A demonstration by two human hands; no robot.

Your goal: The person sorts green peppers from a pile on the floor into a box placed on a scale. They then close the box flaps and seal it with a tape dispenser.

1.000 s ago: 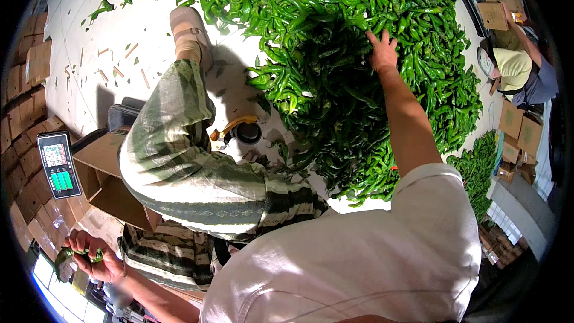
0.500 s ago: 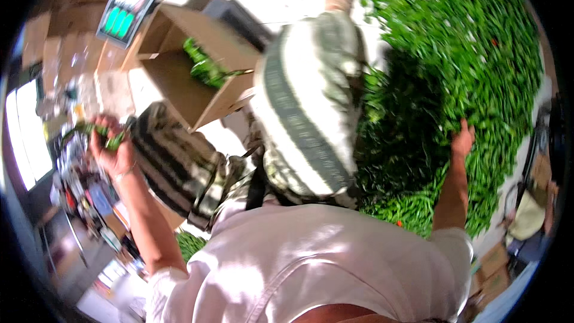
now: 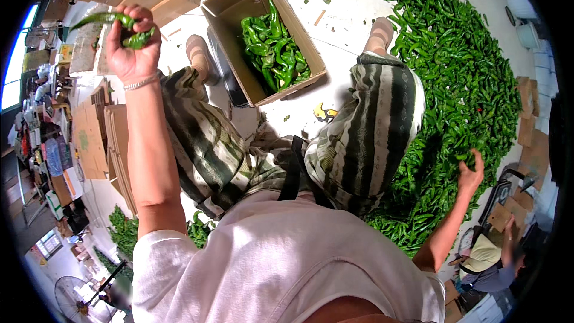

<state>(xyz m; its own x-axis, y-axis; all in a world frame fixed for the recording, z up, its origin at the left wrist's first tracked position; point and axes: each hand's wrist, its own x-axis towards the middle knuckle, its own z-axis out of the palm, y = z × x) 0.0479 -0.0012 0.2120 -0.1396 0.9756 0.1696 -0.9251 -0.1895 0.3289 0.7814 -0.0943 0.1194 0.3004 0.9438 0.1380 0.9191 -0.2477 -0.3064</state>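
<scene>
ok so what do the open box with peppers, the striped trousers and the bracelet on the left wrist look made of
The open box looks like cardboard: plain matt brown, with thin, stiff walls. The striped trousers look like soft, dull woven cloth, since they crease and drape; the fibre can't be told. The bracelet is perhaps metal, being pale and silvery, but it's too small to be sure.
</scene>
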